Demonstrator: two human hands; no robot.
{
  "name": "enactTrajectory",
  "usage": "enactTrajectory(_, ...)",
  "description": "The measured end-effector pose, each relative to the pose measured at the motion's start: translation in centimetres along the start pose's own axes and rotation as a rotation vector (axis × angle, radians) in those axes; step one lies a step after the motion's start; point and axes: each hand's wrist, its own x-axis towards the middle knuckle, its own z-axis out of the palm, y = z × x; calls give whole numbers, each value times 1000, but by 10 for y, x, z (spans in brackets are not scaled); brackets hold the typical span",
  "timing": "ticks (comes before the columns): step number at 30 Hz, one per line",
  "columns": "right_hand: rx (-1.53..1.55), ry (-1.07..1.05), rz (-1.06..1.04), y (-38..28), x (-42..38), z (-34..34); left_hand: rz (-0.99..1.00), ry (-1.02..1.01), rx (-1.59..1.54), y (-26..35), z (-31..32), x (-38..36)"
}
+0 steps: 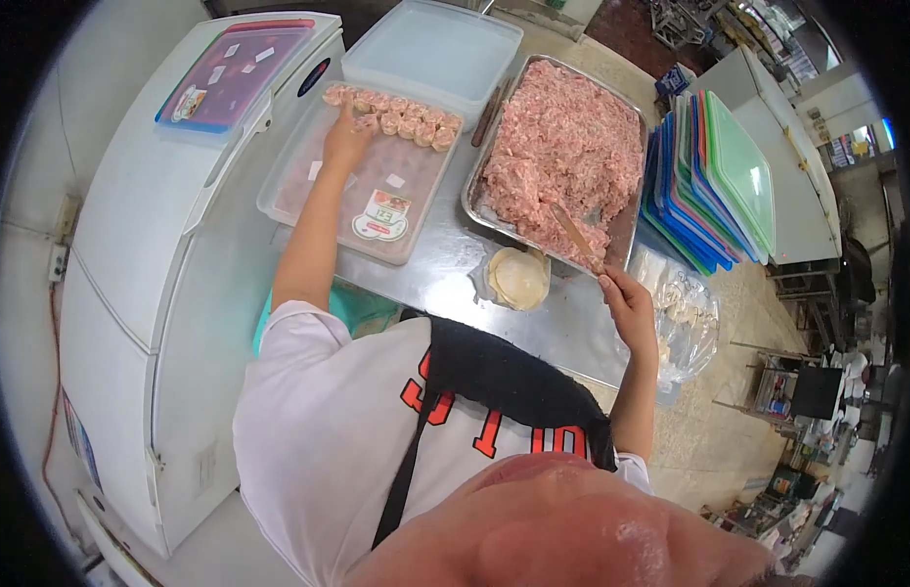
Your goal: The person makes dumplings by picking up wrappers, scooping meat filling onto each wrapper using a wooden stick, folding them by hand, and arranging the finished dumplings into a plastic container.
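Observation:
My left hand is at the far left end of the rows of open-topped dumplings. Its fingers are closed around a dumpling there, partly hidden by the hand. The dumplings stand on a translucent plastic lid or tray with labels on it. My right hand grips the end of a flat wooden spatula, its blade resting in ground meat. That meat fills much of a metal tray. Round dough wrappers lie stacked near the tray's front edge.
An empty-looking clear container stands behind the dumplings. Coloured plastic lids are stacked at right, above bagged wrappers. A white freezer stands at left with more lids on it. A turquoise container sits below the table edge.

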Motion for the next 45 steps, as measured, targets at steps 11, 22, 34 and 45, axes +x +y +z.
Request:
enactTrajectory(11,-11,71,99,-1,-16,21,275,-107,-82,7,1,21)
enactTrajectory(22,-1083,-148,66,-11,31,-68,303,-182,12,7,5,-8)
enactTrajectory(34,-1072,-96,-526,47,48,-41,642,-603,-423,146,66,-219)
enactTrajectory(45,-1015,-104,-614,56,56,-2,723,-462,-306,151,96,-261)
